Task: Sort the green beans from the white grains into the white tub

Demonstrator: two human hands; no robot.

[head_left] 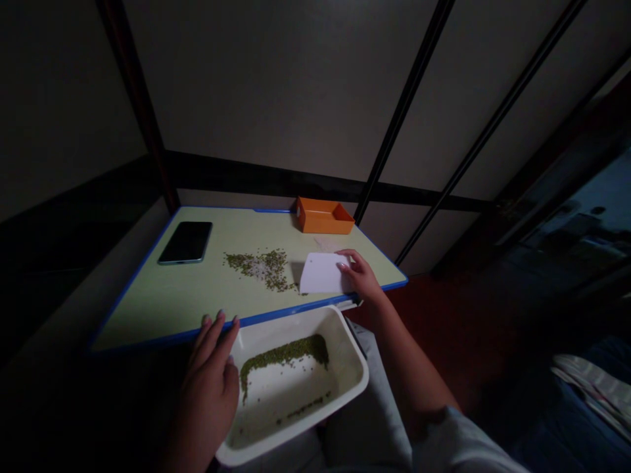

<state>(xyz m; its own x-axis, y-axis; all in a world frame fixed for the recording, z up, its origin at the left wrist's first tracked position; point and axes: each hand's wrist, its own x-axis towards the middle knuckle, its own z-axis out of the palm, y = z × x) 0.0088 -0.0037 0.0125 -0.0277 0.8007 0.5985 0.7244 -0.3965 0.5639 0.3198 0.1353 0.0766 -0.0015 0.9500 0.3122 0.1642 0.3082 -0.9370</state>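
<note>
My right hand (pixel 362 277) pinches a white flat plastic scraper (pixel 323 272) with a small hole near one corner, thumb on its near face. Its lower edge is down at the board, just right of a scattered patch of small green beans or seeds (pixel 276 269), with paler bits among them. Below the table edge, a white plastic tub (pixel 290 430) sits at my lap; more green beans (pixel 283 355) lie heaped along its far side. My left hand (pixel 210 387) holds the tub's left rim, thumb at the rim, fingers stretched to the table's edge.
The pale tabletop (pixel 152 295) has a blue edge. A dark-screened phone (pixel 186 242) lies at its left, and an orange open box (pixel 325 218) stands at the back right. Small whitish bits (pixel 324 245) lie before the box. A panelled wall (pixel 276 98) rises behind.
</note>
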